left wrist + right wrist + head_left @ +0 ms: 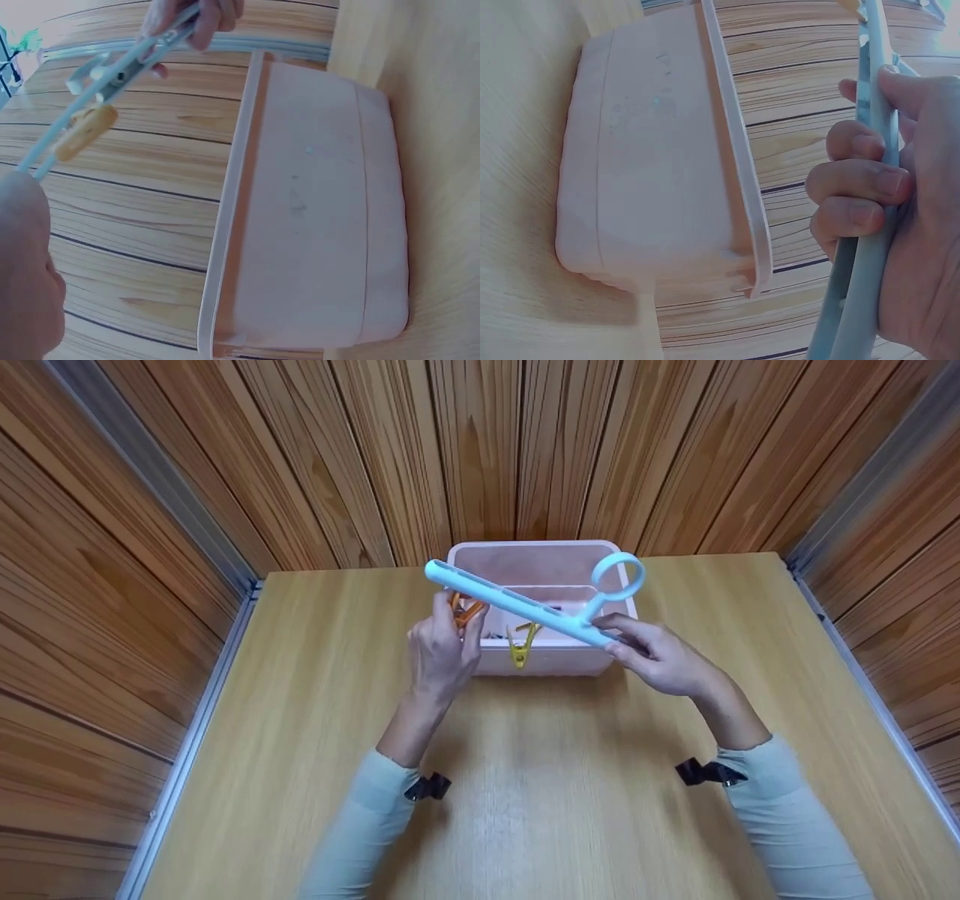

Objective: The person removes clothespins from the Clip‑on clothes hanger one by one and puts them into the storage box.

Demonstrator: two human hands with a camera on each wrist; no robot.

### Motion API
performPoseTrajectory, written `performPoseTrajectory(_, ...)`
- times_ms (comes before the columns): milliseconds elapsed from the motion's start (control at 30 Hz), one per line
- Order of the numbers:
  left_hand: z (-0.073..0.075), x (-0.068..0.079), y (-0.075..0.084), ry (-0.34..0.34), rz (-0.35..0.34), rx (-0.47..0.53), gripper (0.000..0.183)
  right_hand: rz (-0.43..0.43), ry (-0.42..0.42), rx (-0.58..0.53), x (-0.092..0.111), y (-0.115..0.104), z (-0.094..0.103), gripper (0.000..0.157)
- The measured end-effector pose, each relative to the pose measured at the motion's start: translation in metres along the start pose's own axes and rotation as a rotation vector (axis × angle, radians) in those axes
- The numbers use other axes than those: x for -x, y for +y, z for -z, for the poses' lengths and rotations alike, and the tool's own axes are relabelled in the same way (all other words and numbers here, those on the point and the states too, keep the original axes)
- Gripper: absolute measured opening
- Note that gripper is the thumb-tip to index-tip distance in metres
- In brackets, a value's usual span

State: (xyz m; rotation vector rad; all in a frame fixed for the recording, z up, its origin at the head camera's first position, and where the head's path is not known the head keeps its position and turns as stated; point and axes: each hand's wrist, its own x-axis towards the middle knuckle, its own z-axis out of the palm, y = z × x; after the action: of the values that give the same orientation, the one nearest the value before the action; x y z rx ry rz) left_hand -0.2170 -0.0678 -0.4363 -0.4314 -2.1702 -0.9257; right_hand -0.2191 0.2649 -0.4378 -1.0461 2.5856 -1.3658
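Note:
A light blue plastic hanger (pixel 517 604) with a ring (pixel 619 577) on a short stem slants over a pink bin. My right hand (pixel 660 656) grips its lower right end; in the right wrist view the fingers (pixel 859 180) curl round the long bar. Near the upper left end, my left hand (pixel 442 649) pinches an orange clothespin (pixel 466 611) between thumb and fingers, right at the bar. Below the middle of the bar hangs a yellow clothespin (pixel 520 649), overlapping the bin's front rim. The orange clothespin is hidden in the left wrist view.
The pink bin (pixel 544 661) stands at the table's back edge, with small items partly visible inside. Wood-panelled walls (pixel 480 457) rise behind and at both sides of the table (pixel 525 795). A black wrist mount (pixel 427 787) sits on each sleeve.

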Motion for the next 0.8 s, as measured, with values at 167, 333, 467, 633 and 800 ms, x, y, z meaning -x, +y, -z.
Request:
performPoseTrajectory(167,0.002,0.001,-0.004,0.007,-0.031,-0.021,0.035,-0.01,-0.034,-0.042,0.001,0.001,-0.003,0.035)
performPoseTrajectory(333,0.008,-0.003,-0.004,-0.097,-0.014,0.006,0.036,-0.042,-0.055,-0.05,0.002,-0.001,0.0,0.033)
performPoseTrajectory(467,0.012,-0.008,-0.005,-0.137,-0.016,0.046,0.033,-0.035,-0.068,-0.068,0.0,-0.003,0.004,0.032)
performPoseTrajectory(633,0.015,-0.011,-0.007,-0.197,-0.03,0.116,0.028,-0.016,-0.084,-0.076,0.001,-0.002,0.009,0.032)
performPoseTrajectory(800,0.023,-0.013,-0.008,-0.332,0.017,0.226,0.024,-0.026,-0.112,-0.1,0.005,-0.001,0.015,0.03)
